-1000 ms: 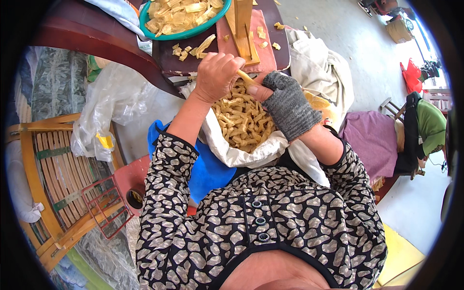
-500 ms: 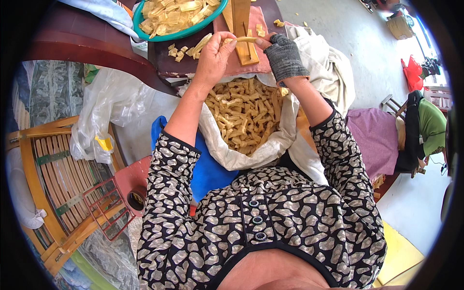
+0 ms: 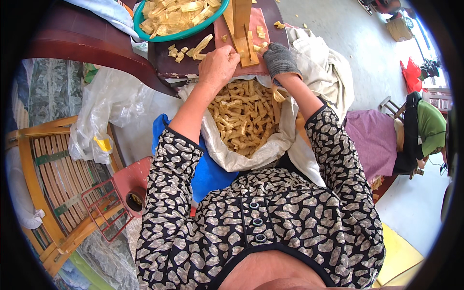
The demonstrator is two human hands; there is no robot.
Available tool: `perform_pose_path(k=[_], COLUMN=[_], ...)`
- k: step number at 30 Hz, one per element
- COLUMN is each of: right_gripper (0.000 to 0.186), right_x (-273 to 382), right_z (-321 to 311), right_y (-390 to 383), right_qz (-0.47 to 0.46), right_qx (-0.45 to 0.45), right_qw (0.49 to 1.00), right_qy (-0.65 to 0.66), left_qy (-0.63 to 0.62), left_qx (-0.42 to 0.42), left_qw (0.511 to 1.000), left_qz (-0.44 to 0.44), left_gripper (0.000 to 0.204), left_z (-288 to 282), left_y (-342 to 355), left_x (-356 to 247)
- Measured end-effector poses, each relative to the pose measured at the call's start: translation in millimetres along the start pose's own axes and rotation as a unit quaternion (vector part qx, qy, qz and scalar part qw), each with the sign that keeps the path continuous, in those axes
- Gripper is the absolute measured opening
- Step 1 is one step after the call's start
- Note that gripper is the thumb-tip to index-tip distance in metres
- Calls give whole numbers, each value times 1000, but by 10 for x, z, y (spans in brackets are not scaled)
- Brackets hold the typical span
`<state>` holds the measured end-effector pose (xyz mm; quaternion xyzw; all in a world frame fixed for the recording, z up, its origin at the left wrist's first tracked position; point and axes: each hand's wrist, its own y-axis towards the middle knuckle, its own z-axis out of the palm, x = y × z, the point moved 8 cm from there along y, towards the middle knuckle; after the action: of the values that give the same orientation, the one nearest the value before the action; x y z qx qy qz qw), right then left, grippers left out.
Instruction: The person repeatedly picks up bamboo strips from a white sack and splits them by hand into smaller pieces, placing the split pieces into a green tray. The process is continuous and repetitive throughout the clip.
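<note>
My left hand [image 3: 218,66] is closed beside an upright wooden board on a narrow base [image 3: 244,24], which stands on a pink cloth [image 3: 261,17]. My right hand [image 3: 280,63], in a grey fingerless glove, is curled on the other side of that base. I cannot make out what either hand holds. Below them an open white sack [image 3: 226,157] is full of short, twisted tan pieces [image 3: 241,116]. Loose pale yellow pieces [image 3: 200,48] lie left of the board, near a teal bowl [image 3: 182,34] heaped with similar flakes.
A dark red wooden seat [image 3: 163,65] bears these items. At left are clear plastic [image 3: 104,106], a slatted wooden chair [image 3: 63,186] and a red metal frame [image 3: 101,212]. A blue cloth [image 3: 210,179] lies below. At right are bunched pale cloth [image 3: 328,72], purple fabric [image 3: 367,140] and green fabric [image 3: 430,125].
Both hands rose from above the sack to the wooden board, moving apart with a tan strip between them, then came slightly down. That strip is now out of sight.
</note>
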<state>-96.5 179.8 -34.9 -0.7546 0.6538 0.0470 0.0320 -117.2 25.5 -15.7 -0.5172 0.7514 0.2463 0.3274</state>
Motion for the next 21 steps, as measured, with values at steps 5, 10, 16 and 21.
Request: perform_pose_path(k=[5,10,16,21], right_gripper=[17,17,37,22], right_x=[-110,496,989,1156], right_z=[-324,-1165,-1198,-851], right_y=[-328,-824,-1114,-1288], right_qz=[162,-31,-183,-164], right_qx=[-153,-328,-236,-158], right_qw=[863,799,867,884], right_qy=[454,503,399,409], left_qy=[119,-204,-578,-653], left_qx=[-178,180,333,342], left_qw=[958,962,743,640], left_qz=[189,10,-53,-215], left_gripper=[22,38,27,29], left_z=[-253,328,461,676], left_y=[-414,-617,-1019,-973], left_x=[-314,35,-228,-83])
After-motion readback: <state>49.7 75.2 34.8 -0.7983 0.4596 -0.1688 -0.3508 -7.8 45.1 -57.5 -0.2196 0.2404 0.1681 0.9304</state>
